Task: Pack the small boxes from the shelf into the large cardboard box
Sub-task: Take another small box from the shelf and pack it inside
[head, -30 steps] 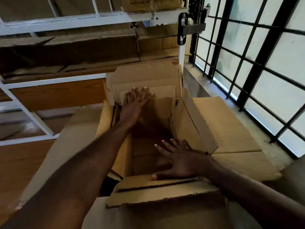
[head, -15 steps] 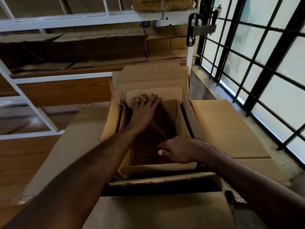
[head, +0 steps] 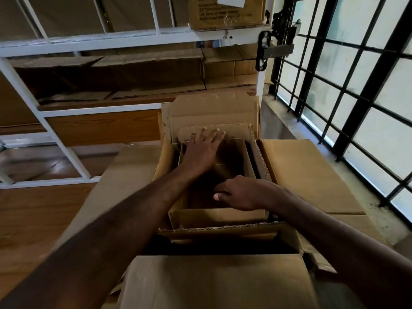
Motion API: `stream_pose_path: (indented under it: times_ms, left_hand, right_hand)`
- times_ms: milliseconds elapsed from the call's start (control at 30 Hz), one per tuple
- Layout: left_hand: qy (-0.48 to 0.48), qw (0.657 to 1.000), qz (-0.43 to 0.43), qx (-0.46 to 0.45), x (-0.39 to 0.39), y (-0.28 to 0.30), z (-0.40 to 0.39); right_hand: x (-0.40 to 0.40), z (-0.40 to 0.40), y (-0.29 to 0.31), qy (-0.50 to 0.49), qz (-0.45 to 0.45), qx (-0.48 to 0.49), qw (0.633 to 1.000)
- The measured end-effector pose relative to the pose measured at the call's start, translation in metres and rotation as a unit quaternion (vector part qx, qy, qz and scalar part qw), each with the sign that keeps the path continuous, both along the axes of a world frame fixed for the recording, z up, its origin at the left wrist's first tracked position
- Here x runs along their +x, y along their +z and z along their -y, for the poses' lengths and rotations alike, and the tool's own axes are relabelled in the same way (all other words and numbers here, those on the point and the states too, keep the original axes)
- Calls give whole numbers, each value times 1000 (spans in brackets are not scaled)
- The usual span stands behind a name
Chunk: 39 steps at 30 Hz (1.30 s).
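Observation:
The large cardboard box (head: 312, 175) stands open in front of me, its flaps spread outward. Inside it sits a small open-topped box (head: 211, 217), its near wall facing me and its inside dark. My left hand (head: 200, 152) lies flat with fingers spread on the small box's far edge, against the upright far flap. At the small box's near right corner, my right hand (head: 243, 192) is curled with the fingers tucked inside. What lies under the small box is hidden.
A white metal shelf (head: 111, 39) stands behind the large box, with flattened cartons (head: 111, 74) on its middle level. A printed carton (head: 225, 12) sits on top. Black window bars (head: 356, 97) run along the right. Wooden floor is at left.
The small box has sunk lower and squarer into the large box. My right hand went from flat on the near edge to curled at the near right corner. The left hand stayed on the far edge.

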<state>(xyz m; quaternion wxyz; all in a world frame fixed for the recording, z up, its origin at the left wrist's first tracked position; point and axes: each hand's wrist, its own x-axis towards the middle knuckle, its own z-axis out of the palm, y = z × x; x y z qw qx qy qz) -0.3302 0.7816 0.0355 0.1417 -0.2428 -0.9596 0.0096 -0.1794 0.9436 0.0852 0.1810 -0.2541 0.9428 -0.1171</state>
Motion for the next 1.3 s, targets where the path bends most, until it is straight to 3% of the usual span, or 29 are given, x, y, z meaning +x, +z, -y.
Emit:
stream_pose_path:
  times_ms: [467,767,967,1300]
  left_hand:
    - [76,996,0,47,92,52,19]
    - [78,986,-74,128,155,71,66]
    - [67,980,-105,158,183,83,130]
    - [120,949,-191,219,239,61,362]
  right_hand:
    - [-12,-16,13,-115,-170,-15,979]
    - [9,12,47,-143,-249,-38,957]
    - [31,84,63,-144,-311,-26,939]
    - [73,314,34,-167,-430,-163,872]
